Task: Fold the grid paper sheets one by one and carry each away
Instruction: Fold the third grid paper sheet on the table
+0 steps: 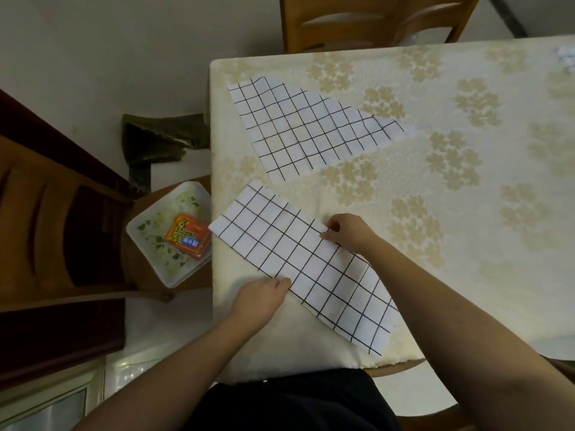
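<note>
A folded white grid paper sheet (298, 262) lies slantwise near the table's front left corner, a long strip. My left hand (264, 295) touches its near long edge with its fingertips. My right hand (348, 230) pinches the far long edge between thumb and fingers. Farther back on the table lies a second grid paper sheet (298, 129), flat and untouched.
The table (435, 181) wears a cream cloth with a flower pattern. To its left, a wooden chair (62, 237) holds a white tray (149, 244) with an orange packet (188, 236). Another chair (357, 23) stands behind the table.
</note>
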A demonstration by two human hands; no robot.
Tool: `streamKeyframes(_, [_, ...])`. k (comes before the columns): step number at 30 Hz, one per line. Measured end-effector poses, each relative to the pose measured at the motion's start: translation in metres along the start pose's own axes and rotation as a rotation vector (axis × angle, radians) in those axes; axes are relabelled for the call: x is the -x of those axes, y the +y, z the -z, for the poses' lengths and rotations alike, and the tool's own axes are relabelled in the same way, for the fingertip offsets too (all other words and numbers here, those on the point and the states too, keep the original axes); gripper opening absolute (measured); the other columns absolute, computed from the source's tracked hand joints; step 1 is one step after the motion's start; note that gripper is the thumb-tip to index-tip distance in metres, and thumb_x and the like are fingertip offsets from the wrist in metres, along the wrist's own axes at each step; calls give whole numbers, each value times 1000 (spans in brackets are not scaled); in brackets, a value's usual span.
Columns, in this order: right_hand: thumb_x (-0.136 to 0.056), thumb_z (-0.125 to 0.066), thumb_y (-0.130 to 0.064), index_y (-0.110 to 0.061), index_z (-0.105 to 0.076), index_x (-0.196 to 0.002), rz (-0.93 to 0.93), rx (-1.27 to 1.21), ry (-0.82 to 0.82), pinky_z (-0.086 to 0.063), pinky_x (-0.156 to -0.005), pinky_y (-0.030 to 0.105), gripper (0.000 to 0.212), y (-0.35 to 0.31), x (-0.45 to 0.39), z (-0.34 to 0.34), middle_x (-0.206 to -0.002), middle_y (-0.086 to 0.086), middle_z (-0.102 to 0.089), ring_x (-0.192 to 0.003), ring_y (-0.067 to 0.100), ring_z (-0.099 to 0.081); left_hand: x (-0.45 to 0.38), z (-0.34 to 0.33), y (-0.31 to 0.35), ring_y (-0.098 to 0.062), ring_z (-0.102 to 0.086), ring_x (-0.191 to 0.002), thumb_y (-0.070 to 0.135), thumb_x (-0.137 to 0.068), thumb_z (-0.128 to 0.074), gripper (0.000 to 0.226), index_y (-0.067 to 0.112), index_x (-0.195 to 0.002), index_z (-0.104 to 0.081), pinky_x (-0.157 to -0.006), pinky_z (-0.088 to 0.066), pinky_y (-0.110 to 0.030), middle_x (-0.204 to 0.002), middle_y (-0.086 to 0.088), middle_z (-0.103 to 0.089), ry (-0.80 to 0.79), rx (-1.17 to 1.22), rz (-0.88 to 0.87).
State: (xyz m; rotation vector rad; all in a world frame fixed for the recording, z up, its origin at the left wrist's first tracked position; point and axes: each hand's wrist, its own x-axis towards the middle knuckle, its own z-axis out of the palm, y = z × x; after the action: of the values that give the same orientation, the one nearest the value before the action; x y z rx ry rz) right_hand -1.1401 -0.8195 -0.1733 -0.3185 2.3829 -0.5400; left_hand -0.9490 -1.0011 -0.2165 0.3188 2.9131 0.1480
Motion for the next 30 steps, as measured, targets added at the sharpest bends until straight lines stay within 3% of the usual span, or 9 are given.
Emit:
streamKeyframes(5, [-88, -69, -34, -10, -63, -105, -92, -163, 106, -39, -64, 24, 30, 21, 11, 5, -94, 2, -59, -83, 18, -54, -9, 6, -2, -26, -64, -65, 21, -84, -69, 17, 13, -100, -67, -50, -49, -33, -84, -5, -67, 106, 300, 262])
streamKeyframes(9, [-87, -69, -32, -7, -65, -104, -196, -330, 182, -41, -65, 26, 30, 40, 22, 2, -95, 6, -64, -82, 20, -57, -23, 13, 4, -30, -62, -86, 28, -94, -57, 25, 6, -104, -63, -70, -47, -36, -97, -11, -65, 123, 520, 458])
streamKeyframes(14, [-86, -71, -30, -3, -64, -102, -322, -570, 268, -41, -68, 28, 32, 61, 39, -6, -85, 3, -60, -79, 22, -55, -46, 18, 24, -28, -63, -87, 28, -90, -64, 30, 5, -109, -61, -74, -44, -29, -94, -12, -68, 66, 751, 620])
streamKeyframes(17, [-86, -71, -31, -7, -62, -101, -325, -670, 253, -41, -81, 29, 29, 73, 47, -11, -108, 1, -58, -97, 21, -56, -61, 24, 41, -19, -57, -79, 24, -88, -67, 28, 6, -107, -59, -70, -39, -22, -90, -9, -66, -9, 908, 693])
streamKeyframes(19, [-86, -71, -29, -10, -59, -100, -321, -755, 219, -42, -75, 26, 27, 79, 52, -13, -121, 3, -58, -88, 16, -57, -68, 25, 49, -19, -56, -78, 23, -88, -68, 20, 9, -100, -60, -71, -41, -22, -88, -7, -62, -28, 994, 757])
streamKeyframes(21, [-87, -72, -26, -6, -62, -116, -329, -801, 203, -38, -57, 19, 37, 83, 58, -14, -109, 2, -63, -64, 7, -49, -72, 24, 53, -20, -58, -81, 20, -87, -68, 14, 9, -94, -61, -74, -44, -25, -89, -6, -62, 4, 1087, 808])
streamKeyframes(24, [-87, -71, -22, -4, -58, -130, -348, -813, 205, -38, -50, 17, 49, 89, 65, -13, -81, 0, -60, -60, 9, -49, -73, 18, 51, -20, -58, -84, 18, -87, -68, 15, 11, -97, -60, -74, -46, -27, -93, -5, -64, 13, 1218, 821])
streamKeyframes(27, [-88, -70, -20, -3, -64, -120, -342, -817, 179, -36, -42, 14, 36, 94, 67, -11, -71, -4, -56, -52, 6, -47, -72, 18, 48, -23, -57, -97, 14, -87, -69, 41, 5, -123, -50, -91, -52, -43, -111, -9, -56, -58, 1363, 827])
streamKeyframes(30, [-88, -70, -14, -11, -65, -89, -297, -816, 155, -35, -41, 13, 6, 95, 71, -7, -59, -5, -50, -39, 0, -43, -71, 20, 41, -24, -57, -99, 8, -89, -66, 50, 2, -133, -44, -85, -53, -40, -118, -10, -53, -90, 1401, 822])
